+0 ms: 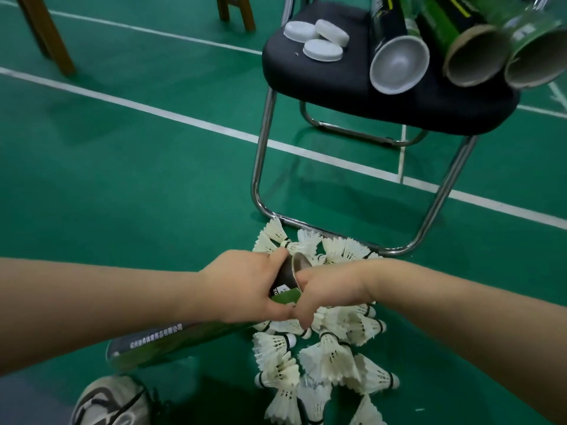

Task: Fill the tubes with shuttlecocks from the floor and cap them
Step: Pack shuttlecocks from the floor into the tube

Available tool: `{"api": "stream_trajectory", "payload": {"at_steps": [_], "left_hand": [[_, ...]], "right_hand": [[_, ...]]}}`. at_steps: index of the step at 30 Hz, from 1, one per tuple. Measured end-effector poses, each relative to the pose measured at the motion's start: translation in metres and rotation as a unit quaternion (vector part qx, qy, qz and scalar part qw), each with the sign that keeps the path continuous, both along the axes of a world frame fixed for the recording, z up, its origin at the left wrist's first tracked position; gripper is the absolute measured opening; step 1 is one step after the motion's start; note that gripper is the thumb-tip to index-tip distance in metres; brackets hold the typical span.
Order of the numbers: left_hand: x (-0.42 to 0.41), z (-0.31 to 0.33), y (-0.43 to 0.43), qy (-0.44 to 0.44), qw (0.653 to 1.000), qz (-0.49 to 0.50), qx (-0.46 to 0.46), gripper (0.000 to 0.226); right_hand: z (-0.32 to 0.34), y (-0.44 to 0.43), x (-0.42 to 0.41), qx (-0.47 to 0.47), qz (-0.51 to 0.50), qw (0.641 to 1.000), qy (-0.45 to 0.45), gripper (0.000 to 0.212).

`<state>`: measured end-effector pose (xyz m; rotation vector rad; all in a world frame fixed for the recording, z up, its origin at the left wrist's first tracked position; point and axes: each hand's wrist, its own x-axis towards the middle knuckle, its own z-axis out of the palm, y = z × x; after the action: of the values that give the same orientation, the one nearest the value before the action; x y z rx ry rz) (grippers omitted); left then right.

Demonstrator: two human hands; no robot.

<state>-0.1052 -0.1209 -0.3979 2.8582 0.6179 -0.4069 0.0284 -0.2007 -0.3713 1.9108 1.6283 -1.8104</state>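
Nearest us, head view: one grey-and-white shoe (113,400) on the green floor (153,179), on our side of the chair (322,75) and to its left.

Item, left hand (245,286): in front of the chair's chrome base. Its fingers are wrapped round the upper end of a dark-and-green tube (171,342), gripping it firmly. The tube slants away from the chair, passing under our left forearm towards the shoe. Its open mouth points at the chair.

Item, right hand (331,289): at the tube's mouth, touching the rim, with fingers curled downward. We cannot tell what, if anything, those fingers hold.

Item, shuttlecocks (331,357): a white feathered heap on the floor. It starts against the chair's front base rail and spreads towards us beneath both hands.

Item, caps (322,50): three, white, lying close together on the left part of the chair's black seat.

Item, capped tube (399,62): on the seat just right of the caps, its white end facing us.

Item, open tubes (475,59): two, at the right edge of the seat, with bare cardboard mouths facing us.

Item, wooden legs (46,32): well left of the chair and beyond it.

Item, white lines (184,121): painted on the floor, running under and past the chair.
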Motion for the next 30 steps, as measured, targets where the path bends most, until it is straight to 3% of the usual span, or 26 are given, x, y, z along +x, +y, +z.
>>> {"api": "stream_trajectory", "payload": {"at_steps": [10, 13, 16, 18, 21, 24, 30], "left_hand": [[-0.016, -0.040, 0.003, 0.022, 1.000, -0.008, 0.014, 0.057], [-0.013, -0.043, 0.010, 0.027, 1.000, -0.005, 0.007, 0.055], [-0.007, -0.046, 0.030, 0.034, 0.999, 0.026, -0.005, 0.054], [-0.008, -0.052, 0.047, 0.042, 0.997, 0.059, -0.012, 0.057], [-0.020, -0.064, 0.067, 0.054, 0.993, 0.099, -0.026, 0.061], [-0.036, -0.074, 0.076, 0.070, 0.991, 0.114, -0.011, 0.066], [-0.050, -0.086, 0.078, 0.100, 0.989, 0.111, -0.010, 0.065]], "right_hand": [[-0.052, -0.001, -0.021, -0.017, -0.059, 0.998, 0.032, 0.021], [-0.056, 0.002, -0.016, 0.024, -0.083, 0.995, 0.056, 0.008], [-0.056, 0.007, 0.017, 0.078, -0.184, 0.977, 0.075, 0.013], [-0.063, 0.012, 0.046, 0.109, -0.278, 0.953, 0.044, 0.015], [-0.094, 0.019, 0.075, 0.109, -0.361, 0.923, -0.072, 0.017], [-0.130, 0.025, 0.068, 0.066, -0.310, 0.936, -0.154, 0.030], [-0.173, 0.040, 0.035, 0.090, -0.186, 0.951, -0.229, 0.043]]}}
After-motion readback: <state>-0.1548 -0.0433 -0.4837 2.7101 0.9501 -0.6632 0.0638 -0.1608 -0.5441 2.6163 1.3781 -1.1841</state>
